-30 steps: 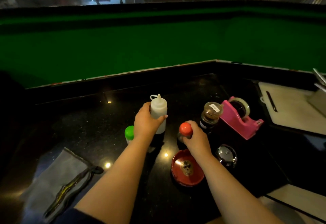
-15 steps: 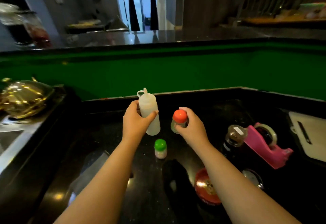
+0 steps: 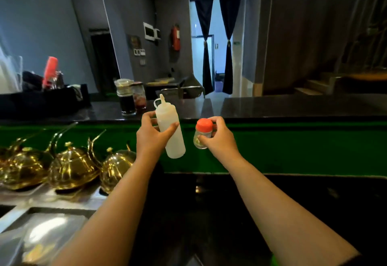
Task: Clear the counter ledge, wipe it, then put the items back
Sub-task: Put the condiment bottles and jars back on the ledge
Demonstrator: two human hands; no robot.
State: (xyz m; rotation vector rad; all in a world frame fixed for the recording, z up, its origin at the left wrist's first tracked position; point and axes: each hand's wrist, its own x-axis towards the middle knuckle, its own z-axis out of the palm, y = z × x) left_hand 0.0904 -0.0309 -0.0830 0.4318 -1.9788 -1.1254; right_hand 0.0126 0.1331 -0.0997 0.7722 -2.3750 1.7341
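My left hand (image 3: 151, 137) grips a white squeeze bottle (image 3: 170, 128), held upright in the air, slightly tilted. My right hand (image 3: 219, 137) holds a small glass shaker with a red cap (image 3: 202, 131). Both are raised in front of the green wall, just below the dark counter ledge (image 3: 272, 106). Two glass jars (image 3: 130, 97) with dark and red contents stand on the ledge's left part, behind the squeeze bottle's tip.
Several golden teapots (image 3: 69, 167) sit on a steel surface at the left, by a steel sink (image 3: 41, 236). The black lower counter (image 3: 314, 202) lies beneath my arms. A black box with a red item (image 3: 50, 72) stands on the far left of the ledge.
Both hands have lifted the squeeze bottle and the red-capped shaker from the lower counter up to ledge height. My view has tilted up, so the lower counter's other items have left the frame.
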